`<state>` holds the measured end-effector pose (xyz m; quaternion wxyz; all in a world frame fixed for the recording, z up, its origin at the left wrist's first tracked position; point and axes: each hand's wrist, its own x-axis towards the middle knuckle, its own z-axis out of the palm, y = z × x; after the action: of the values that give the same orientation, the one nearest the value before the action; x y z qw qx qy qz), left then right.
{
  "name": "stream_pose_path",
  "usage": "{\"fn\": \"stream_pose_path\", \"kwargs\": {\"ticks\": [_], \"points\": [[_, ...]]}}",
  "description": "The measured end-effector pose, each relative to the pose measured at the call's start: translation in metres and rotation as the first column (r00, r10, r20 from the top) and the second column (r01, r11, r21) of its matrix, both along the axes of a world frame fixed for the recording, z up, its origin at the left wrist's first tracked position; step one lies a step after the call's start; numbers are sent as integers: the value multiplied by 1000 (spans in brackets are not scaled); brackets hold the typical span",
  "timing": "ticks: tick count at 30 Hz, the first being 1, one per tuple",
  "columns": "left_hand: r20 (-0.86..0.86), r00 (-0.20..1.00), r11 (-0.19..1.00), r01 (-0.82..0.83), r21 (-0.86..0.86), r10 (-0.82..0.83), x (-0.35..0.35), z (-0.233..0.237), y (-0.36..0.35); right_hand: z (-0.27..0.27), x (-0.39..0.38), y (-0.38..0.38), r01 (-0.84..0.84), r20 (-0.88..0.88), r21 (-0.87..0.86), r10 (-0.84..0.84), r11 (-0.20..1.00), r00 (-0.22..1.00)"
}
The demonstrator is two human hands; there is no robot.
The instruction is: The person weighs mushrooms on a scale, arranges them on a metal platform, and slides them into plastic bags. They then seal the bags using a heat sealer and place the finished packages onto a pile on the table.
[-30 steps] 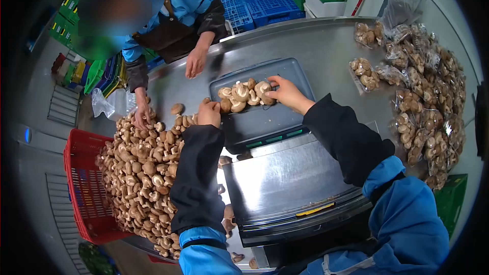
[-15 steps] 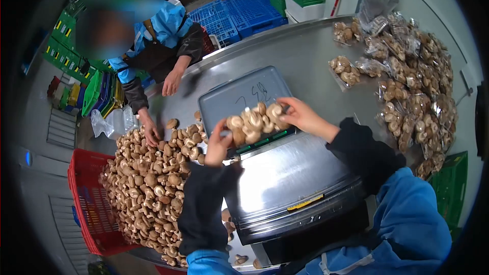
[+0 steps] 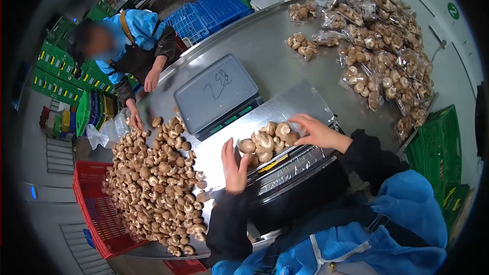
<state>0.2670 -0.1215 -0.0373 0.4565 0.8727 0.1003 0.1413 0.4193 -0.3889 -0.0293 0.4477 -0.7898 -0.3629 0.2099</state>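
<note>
My left hand (image 3: pixel 234 165) and my right hand (image 3: pixel 316 131) hold a portion of brown mushrooms (image 3: pixel 267 141) between them, one hand at each end. The mushrooms seem to sit in a clear tray. They rest low over the shiny metal machine top (image 3: pixel 300 104) right in front of me. The grey scale (image 3: pixel 216 94), with handwriting on its empty platform, stands just behind the machine. A big pile of loose mushrooms (image 3: pixel 158 183) lies on the steel table to the left of my left arm.
A co-worker in blue (image 3: pixel 127 46) stands across the table with one hand on the pile's far edge. A red crate (image 3: pixel 91 209) sits at the table's left edge. Bagged mushrooms (image 3: pixel 387 56) are heaped at right. Green crates (image 3: pixel 438 147) stand beyond the right edge.
Both my hands lifted the mushroom portion off the scale and brought it toward me onto the metal machine top. The scale platform is now bare. The view has shifted.
</note>
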Motion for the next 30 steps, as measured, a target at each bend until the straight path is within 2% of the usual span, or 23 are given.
{"fn": "stream_pose_path", "kwargs": {"ticks": [1,3,5,6,9,13,15,16,17,18,19,20,21,22,23,24,25,26,27,29,30], "points": [[68,997,992,38,122,-47,9,8,-2,6,5,1,-32,167,-4,32,999,985],[77,993,995,95,-35,-92,27,-5,-10,4,17,6,-136,212,-45,143,990,967],[4,981,935,183,305,-194,39,-16,-14,1,24,19,-214,297,-81,229,973,927],[66,991,967,102,234,-121,45,-20,-20,-2,25,24,-239,329,-114,264,964,907],[52,998,994,23,111,-29,50,-23,-24,-15,16,31,-107,456,-88,135,990,880],[71,996,974,44,222,-61,44,-22,-32,-14,10,21,-120,440,-129,166,984,883],[33,995,973,81,214,-90,42,-24,-28,-11,9,18,-140,419,-133,184,981,889],[66,996,998,61,19,-62,46,-35,-21,-11,8,15,-150,406,-136,194,979,893],[94,995,983,44,-178,-28,46,-44,-15,-9,7,11,-101,371,-89,127,991,920],[8,997,903,-60,-425,70,35,-27,-12,-4,4,6,-48,331,-45,60,998,942],[-78,980,747,-188,-638,181,23,-8,-10,2,2,1,9,290,-3,-7,1000,957],[35,960,865,-233,-445,277,9,-7,5,11,-1,-12,76,291,27,-80,997,953],[164,927,926,-297,-232,338,-9,-7,19,20,-6,-27,160,249,113,-184,981,951],[52,918,896,-371,-242,394,-36,-14,36,22,-11,-46,230,269,48,-234,972,934],[-64,870,872,-490,4,489,-63,8,27,22,-15,-62,298,296,-13,-281,954,913],[-108,836,831,-505,232,538,-87,-6,31,21,-23,-73,344,348,-103,-290,933,892],[-95,856,821,-449,354,509,-106,-4,19,18,-34,-82,391,398,-191,-293,900,869],[-275,853,860,-318,399,443,-113,11,6,15,-46,-87,439,445,-275,-291,855,847],[-182,856,777,-325,538,484,-119,-5,-5,10,-57,-84,457,516,-311,-256,834,818],[-151,851,714,-310,628,503,-117,-19,-32,-9,-70,-72,461,590,-342,-195,819,783],[-159,856,759,-332,560,491,-109,-22,-42,-21,-72,-64,455,629,-282,-195,845,752]]}}
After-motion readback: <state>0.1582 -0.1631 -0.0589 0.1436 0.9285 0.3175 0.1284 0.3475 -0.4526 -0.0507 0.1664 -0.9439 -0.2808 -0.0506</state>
